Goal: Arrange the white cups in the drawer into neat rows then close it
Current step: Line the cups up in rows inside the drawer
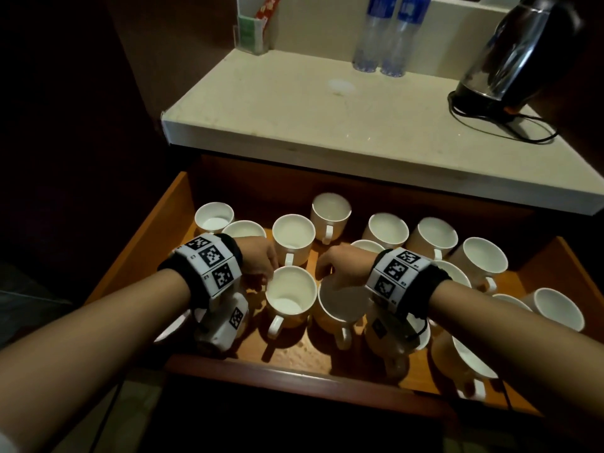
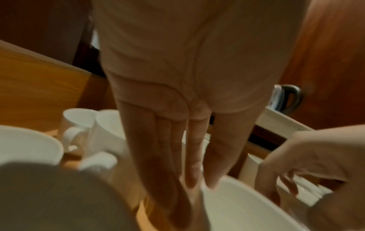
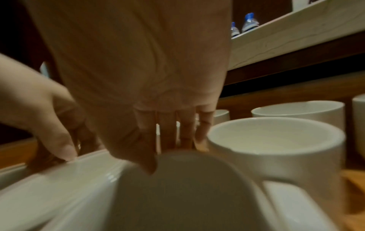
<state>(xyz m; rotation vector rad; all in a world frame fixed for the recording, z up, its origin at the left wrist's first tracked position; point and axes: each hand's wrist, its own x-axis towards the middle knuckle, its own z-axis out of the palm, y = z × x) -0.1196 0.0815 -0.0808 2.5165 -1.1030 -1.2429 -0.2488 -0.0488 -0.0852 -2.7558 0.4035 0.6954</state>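
My left hand (image 1: 261,263) has its straight fingers (image 2: 189,164) on the far-left rim of a white glazed ceramic cup with a loop handle (image 1: 289,295), fingertips pinching the lip with the thumb; the left wrist view shows the tips pressed at the rim, so I read this as a light rim pinch. My right hand (image 1: 340,266) is curled down over the neighbouring white ceramic cup (image 1: 343,305), which leans toward the first; in the right wrist view the fingers (image 3: 168,132) drop behind its far rim and the thumb lies on its near side, so it is gripped by the rim.

I take the left-hand cup as my landmark. The tilted cup touches it, or nearly does, on the right. Both handles point toward me, toward the front wall of the open orange-brown wooden drawer (image 1: 294,371). Beyond the landmark stands another white cup, also handle-first toward me, and further cups lie scattered behind and to the right, out of line.

The move turns on this: each hand already sits directly above its own cup, so I judge the right hand must set its cup upright beside the landmark, handles parallel.

Behind the drawer, a pale stone counter (image 1: 294,103).
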